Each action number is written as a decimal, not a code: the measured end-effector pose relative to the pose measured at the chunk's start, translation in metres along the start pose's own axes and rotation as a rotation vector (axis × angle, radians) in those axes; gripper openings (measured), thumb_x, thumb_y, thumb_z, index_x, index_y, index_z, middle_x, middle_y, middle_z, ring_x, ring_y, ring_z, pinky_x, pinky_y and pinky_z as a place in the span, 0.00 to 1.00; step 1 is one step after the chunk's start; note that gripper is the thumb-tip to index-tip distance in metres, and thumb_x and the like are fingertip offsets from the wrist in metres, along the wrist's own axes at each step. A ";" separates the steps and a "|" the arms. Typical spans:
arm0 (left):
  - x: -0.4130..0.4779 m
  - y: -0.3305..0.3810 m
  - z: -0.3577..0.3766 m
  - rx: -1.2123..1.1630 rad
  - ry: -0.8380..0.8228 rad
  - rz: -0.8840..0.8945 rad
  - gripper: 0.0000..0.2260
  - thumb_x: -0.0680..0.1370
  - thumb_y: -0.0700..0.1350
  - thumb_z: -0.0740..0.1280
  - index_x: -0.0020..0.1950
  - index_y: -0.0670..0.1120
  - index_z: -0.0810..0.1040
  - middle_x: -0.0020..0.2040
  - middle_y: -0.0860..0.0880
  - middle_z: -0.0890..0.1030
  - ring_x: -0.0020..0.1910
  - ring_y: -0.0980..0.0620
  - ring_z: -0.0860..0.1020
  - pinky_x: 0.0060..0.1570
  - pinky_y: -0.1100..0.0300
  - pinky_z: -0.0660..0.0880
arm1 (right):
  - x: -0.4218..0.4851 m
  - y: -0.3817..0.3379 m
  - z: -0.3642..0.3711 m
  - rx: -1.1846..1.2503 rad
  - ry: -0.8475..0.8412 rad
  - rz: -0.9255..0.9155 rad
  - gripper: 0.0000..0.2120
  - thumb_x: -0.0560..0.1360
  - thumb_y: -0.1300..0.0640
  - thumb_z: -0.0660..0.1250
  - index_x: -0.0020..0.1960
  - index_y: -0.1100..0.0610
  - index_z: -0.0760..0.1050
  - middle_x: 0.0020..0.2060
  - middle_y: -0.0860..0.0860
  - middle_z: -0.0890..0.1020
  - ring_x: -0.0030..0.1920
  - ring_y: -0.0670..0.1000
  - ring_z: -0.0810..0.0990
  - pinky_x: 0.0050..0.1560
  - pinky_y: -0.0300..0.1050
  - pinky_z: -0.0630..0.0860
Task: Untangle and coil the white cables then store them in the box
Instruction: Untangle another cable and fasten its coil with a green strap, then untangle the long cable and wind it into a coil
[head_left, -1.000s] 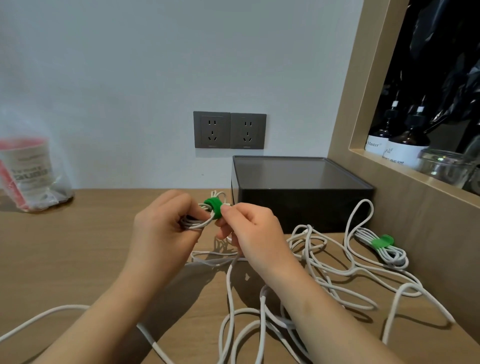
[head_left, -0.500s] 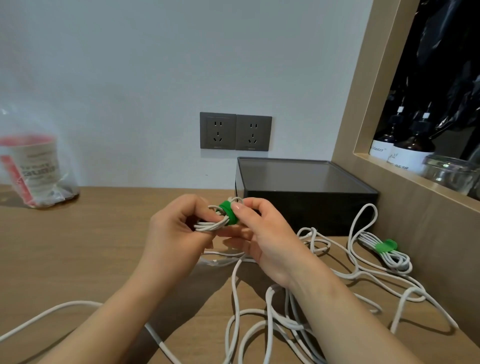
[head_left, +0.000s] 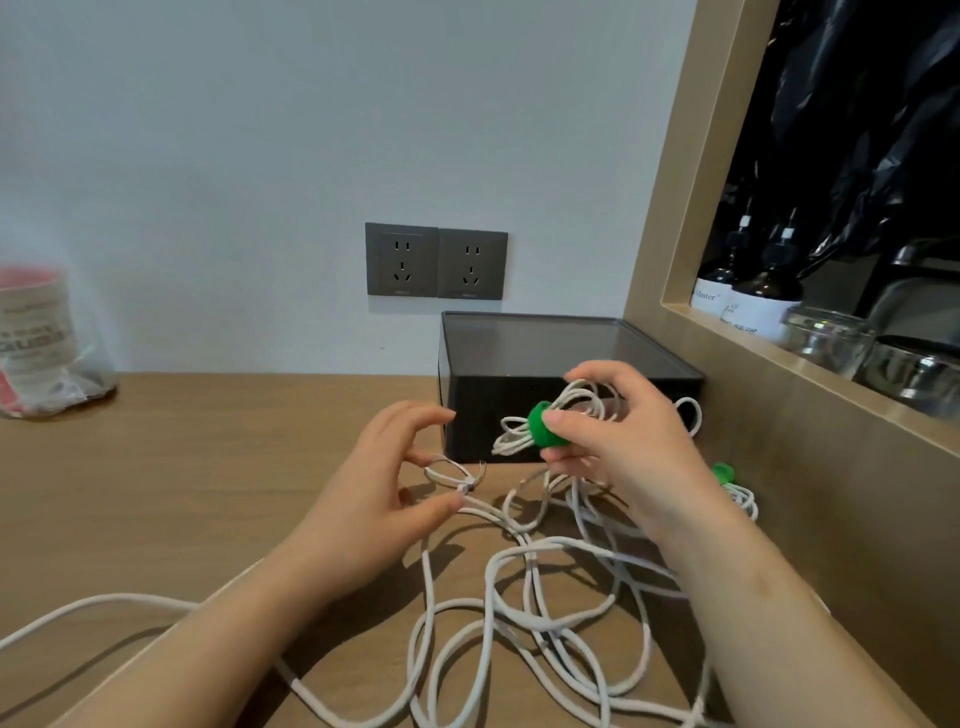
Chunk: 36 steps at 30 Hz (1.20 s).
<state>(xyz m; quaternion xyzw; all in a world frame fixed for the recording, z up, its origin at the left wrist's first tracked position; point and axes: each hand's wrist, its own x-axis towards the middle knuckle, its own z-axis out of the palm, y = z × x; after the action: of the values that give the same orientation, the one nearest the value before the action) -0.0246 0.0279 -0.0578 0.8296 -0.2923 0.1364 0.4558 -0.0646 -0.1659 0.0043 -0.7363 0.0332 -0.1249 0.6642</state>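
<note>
White cables (head_left: 427, 577): two green-tied coils (head_left: 514, 439), one pinched in right fingers (head_left: 576, 419); one box (head_left: 545, 348); left fingers (head_left: 415, 417) spread, empty.

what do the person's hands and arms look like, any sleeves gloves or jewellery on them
The left hand and the right hand are both bare: no gloves, no rings, no watch or bracelet in view. The left forearm and the right forearm are uncovered down to the picture's lower edge, so no sleeve shows. The nails that show look short and unpainted.

Soft even daylight; faint shadows under the cables (head_left: 524, 613); blurred left edge; wide-angle bowing at the borders
</note>
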 end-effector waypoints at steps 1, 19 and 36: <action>0.000 -0.001 0.001 0.032 -0.026 -0.018 0.25 0.72 0.49 0.71 0.58 0.69 0.60 0.58 0.70 0.63 0.55 0.68 0.70 0.46 0.72 0.74 | -0.003 0.000 -0.015 -0.075 0.060 -0.046 0.14 0.71 0.65 0.71 0.51 0.52 0.73 0.43 0.57 0.81 0.35 0.54 0.84 0.36 0.45 0.82; -0.014 -0.002 0.013 0.416 -0.269 -0.041 0.15 0.78 0.55 0.62 0.65 0.58 0.72 0.62 0.61 0.74 0.60 0.63 0.71 0.61 0.65 0.68 | -0.004 0.033 -0.084 -1.239 -0.003 -0.067 0.17 0.77 0.47 0.61 0.66 0.46 0.71 0.71 0.46 0.66 0.73 0.50 0.56 0.71 0.52 0.55; -0.060 0.028 -0.007 0.151 0.257 -0.183 0.10 0.79 0.38 0.61 0.55 0.50 0.77 0.51 0.55 0.77 0.53 0.55 0.75 0.51 0.63 0.66 | -0.101 0.061 -0.054 -1.095 -0.283 -0.089 0.25 0.71 0.31 0.59 0.65 0.37 0.66 0.66 0.36 0.64 0.68 0.44 0.58 0.68 0.46 0.56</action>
<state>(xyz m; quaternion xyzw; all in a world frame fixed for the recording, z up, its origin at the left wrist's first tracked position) -0.0886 0.0439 -0.0646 0.8603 -0.1437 0.2210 0.4364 -0.1671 -0.2036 -0.0648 -0.9835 -0.0273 -0.0172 0.1778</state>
